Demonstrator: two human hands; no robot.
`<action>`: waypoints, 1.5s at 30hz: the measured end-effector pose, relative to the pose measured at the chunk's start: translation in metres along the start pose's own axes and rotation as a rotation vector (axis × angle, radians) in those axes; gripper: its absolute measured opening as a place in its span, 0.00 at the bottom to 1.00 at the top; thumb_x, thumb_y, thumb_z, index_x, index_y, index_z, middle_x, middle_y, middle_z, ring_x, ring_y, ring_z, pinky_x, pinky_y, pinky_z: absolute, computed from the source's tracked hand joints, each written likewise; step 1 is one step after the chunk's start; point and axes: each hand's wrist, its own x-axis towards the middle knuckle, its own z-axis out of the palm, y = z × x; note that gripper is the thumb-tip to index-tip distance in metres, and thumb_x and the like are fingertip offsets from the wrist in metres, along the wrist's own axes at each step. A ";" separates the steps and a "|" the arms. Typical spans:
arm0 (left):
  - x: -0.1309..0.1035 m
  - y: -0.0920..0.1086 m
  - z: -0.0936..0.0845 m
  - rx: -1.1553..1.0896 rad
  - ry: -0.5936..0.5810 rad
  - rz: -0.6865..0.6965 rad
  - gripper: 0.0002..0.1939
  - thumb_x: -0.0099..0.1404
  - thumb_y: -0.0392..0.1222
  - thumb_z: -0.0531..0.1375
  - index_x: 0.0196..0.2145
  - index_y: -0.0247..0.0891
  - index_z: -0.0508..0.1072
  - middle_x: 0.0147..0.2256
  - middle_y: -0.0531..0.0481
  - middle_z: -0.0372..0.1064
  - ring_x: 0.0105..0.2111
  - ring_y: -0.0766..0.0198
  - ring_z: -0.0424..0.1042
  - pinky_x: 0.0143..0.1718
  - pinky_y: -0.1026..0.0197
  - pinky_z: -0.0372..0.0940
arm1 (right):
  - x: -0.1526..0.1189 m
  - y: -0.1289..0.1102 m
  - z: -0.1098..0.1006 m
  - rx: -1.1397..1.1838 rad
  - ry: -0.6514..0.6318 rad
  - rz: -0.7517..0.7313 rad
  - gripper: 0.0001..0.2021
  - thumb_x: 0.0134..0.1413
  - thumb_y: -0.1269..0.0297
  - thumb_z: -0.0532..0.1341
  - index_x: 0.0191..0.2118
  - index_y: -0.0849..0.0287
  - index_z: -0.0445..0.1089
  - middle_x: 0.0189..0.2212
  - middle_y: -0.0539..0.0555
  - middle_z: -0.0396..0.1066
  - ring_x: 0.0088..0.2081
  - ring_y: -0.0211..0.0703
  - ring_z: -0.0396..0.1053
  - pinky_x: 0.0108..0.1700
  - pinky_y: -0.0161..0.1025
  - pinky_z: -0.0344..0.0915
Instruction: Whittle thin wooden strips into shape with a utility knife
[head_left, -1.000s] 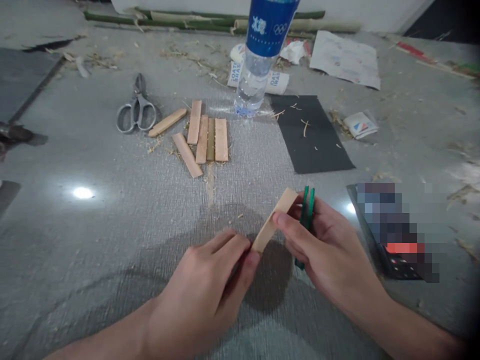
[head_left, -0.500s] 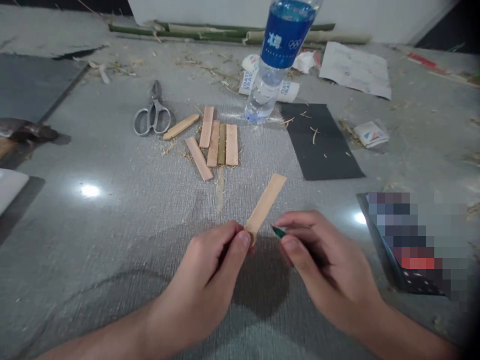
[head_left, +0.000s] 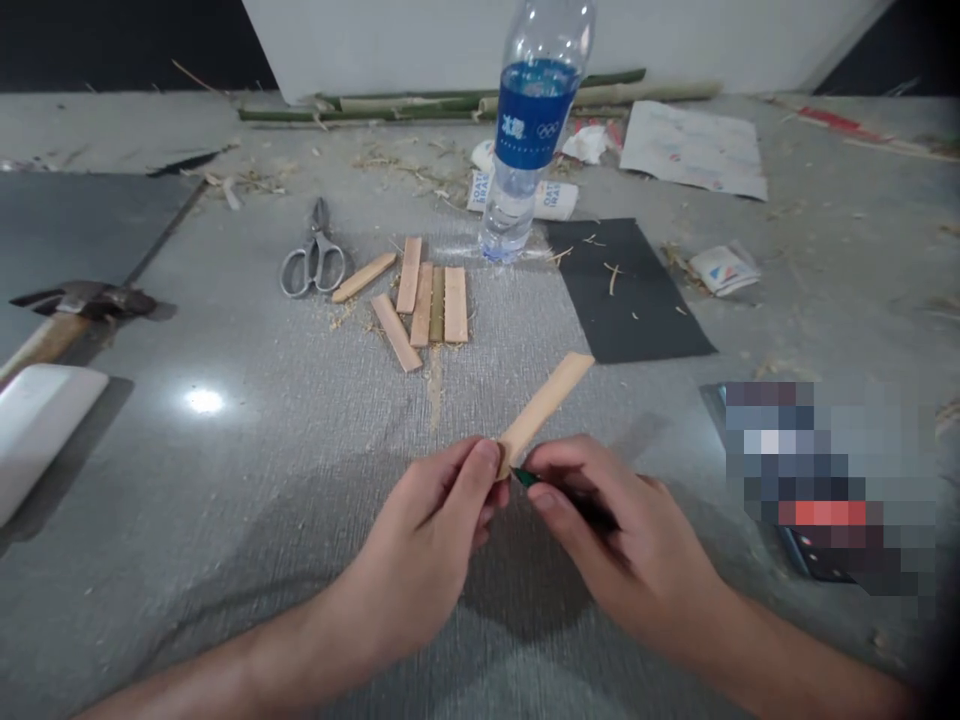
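My left hand [head_left: 435, 530] pinches the lower end of a flat, pale wooden strip [head_left: 549, 398], which slants up to the right. Between the thumb and fingers of my right hand [head_left: 615, 520] is a slim green tool [head_left: 525, 477]. Its dark tip is at the strip's edge, close to my left thumb; the rest of it is hidden in my hand. Beyond my hands, several short wooden pieces [head_left: 455, 305] lie in a loose group on the grey surface. Grey-handled scissors [head_left: 313, 265] rest to their left.
A water bottle [head_left: 525, 140] stands behind the pieces, beside a dark sheet [head_left: 634, 290] with shavings on it. At the left are a hammer [head_left: 52, 335] and a white block [head_left: 49, 425]. A phone-like device [head_left: 821, 555], partly blurred out, lies at the right. Bamboo stalks [head_left: 405, 105] lie behind.
The green tool in my right hand has moved left, up to the strip. The strip tilts further to the right. The view has shifted, showing more of the hammer and white block.
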 end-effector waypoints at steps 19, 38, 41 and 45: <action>0.002 -0.011 -0.001 -0.025 -0.016 -0.169 0.24 0.70 0.59 0.53 0.26 0.39 0.61 0.23 0.58 0.52 0.23 0.71 0.49 0.22 0.68 0.50 | 0.002 0.003 -0.002 0.090 -0.035 0.025 0.14 0.66 0.67 0.57 0.53 0.44 0.67 0.35 0.42 0.75 0.36 0.32 0.73 0.35 0.30 0.66; 0.001 -0.016 -0.002 -0.370 -0.151 -0.169 0.22 0.73 0.54 0.52 0.26 0.39 0.55 0.23 0.60 0.46 0.21 0.74 0.44 0.20 0.70 0.45 | 0.002 0.000 0.002 0.090 0.103 -0.047 0.15 0.64 0.71 0.60 0.51 0.47 0.74 0.35 0.44 0.78 0.34 0.30 0.74 0.36 0.28 0.68; 0.001 -0.014 -0.001 -0.420 -0.178 -0.185 0.22 0.74 0.52 0.52 0.25 0.38 0.56 0.22 0.60 0.45 0.20 0.74 0.43 0.20 0.69 0.45 | 0.001 0.000 0.003 0.045 0.146 -0.080 0.15 0.63 0.72 0.61 0.52 0.48 0.74 0.31 0.45 0.75 0.29 0.30 0.71 0.32 0.29 0.67; 0.001 -0.014 0.001 -0.441 -0.174 -0.206 0.22 0.74 0.52 0.52 0.24 0.38 0.57 0.21 0.60 0.45 0.20 0.74 0.44 0.20 0.69 0.45 | 0.002 0.001 0.004 -0.019 0.189 -0.100 0.14 0.63 0.72 0.61 0.51 0.51 0.75 0.28 0.45 0.73 0.27 0.29 0.69 0.29 0.28 0.65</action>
